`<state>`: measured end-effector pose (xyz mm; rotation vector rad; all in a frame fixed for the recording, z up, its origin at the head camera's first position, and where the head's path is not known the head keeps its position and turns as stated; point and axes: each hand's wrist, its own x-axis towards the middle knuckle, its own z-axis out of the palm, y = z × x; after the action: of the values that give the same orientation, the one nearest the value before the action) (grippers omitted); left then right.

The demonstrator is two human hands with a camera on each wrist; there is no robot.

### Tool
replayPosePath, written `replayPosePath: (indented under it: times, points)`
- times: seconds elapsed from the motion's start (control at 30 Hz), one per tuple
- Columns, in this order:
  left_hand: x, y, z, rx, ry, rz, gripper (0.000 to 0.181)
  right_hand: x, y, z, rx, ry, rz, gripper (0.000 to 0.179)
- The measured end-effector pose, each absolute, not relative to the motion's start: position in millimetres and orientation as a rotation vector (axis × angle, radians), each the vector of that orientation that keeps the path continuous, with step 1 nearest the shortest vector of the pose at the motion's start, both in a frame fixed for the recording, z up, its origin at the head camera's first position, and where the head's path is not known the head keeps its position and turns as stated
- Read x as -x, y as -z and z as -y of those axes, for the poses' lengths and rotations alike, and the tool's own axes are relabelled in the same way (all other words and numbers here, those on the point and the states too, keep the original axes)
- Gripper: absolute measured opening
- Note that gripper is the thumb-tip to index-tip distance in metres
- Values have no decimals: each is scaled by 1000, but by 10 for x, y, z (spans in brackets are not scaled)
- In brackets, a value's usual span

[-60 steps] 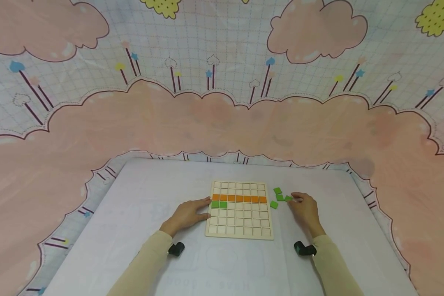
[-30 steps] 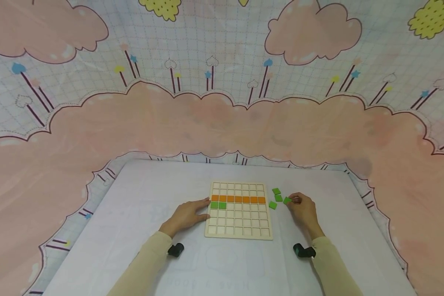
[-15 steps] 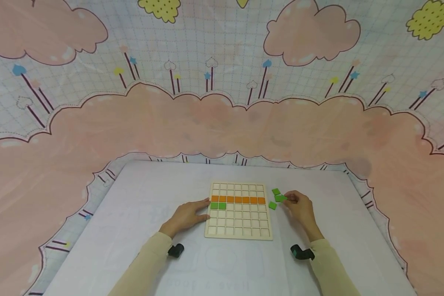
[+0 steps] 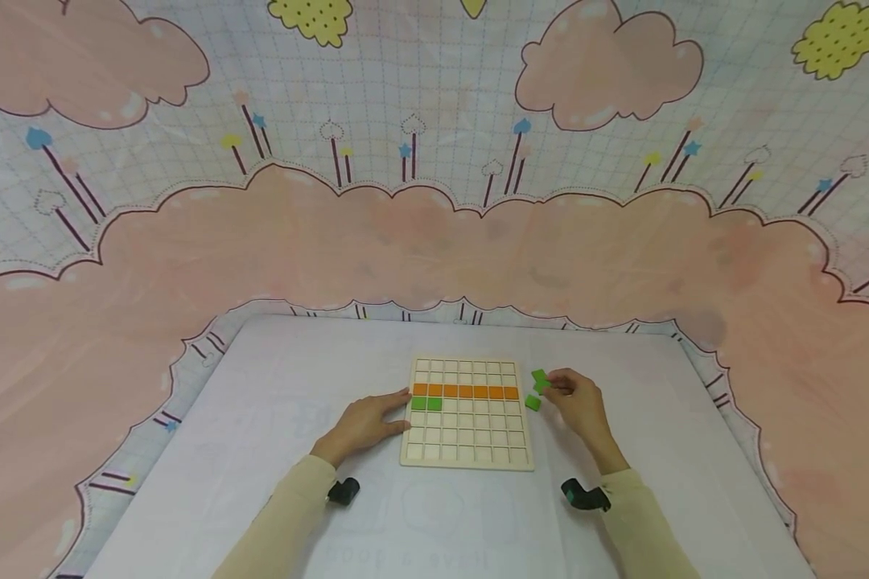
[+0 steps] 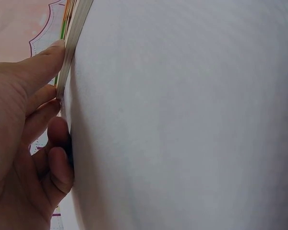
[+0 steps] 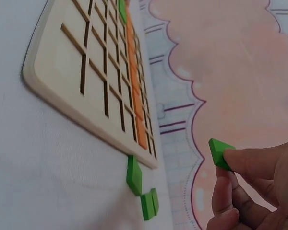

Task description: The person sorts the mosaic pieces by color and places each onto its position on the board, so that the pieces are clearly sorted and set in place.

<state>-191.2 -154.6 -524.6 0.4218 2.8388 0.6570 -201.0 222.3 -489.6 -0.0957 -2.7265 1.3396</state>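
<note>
A pale wooden grid board [image 4: 471, 440] lies on the table, with a full row of orange tiles [image 4: 466, 392] and two green tiles [image 4: 426, 404] below that row's left end. My left hand [image 4: 362, 422] rests at the board's left edge, its thumb and fingers touching the side. In the right wrist view, my right hand [image 6: 261, 184] pinches a square green tile [image 6: 220, 152] between thumb and fingers, raised off the table. Beneath it, right of the board, lie a loose green tile [image 6: 134, 176] and two more green tiles [image 6: 147, 206] side by side.
A white cloth covers the table [image 4: 261, 362]. Behind it hangs a patterned curtain [image 4: 376, 241] with pink clouds. Black wrist cameras [image 4: 585, 494] sit at both cuffs.
My right hand has lifted a green tile from the outer side of the loose group and carried it left, over the other tiles. My left hand stays at the board's edge.
</note>
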Motion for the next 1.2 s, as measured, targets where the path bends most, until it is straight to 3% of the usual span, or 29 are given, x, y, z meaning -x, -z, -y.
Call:
replayPosePath:
  times: [1.2]
  points:
    - [1899, 5207, 1533, -403, -665, -2834, 60, 1970, 4912, -1493, -22, -1624, 2661, 18]
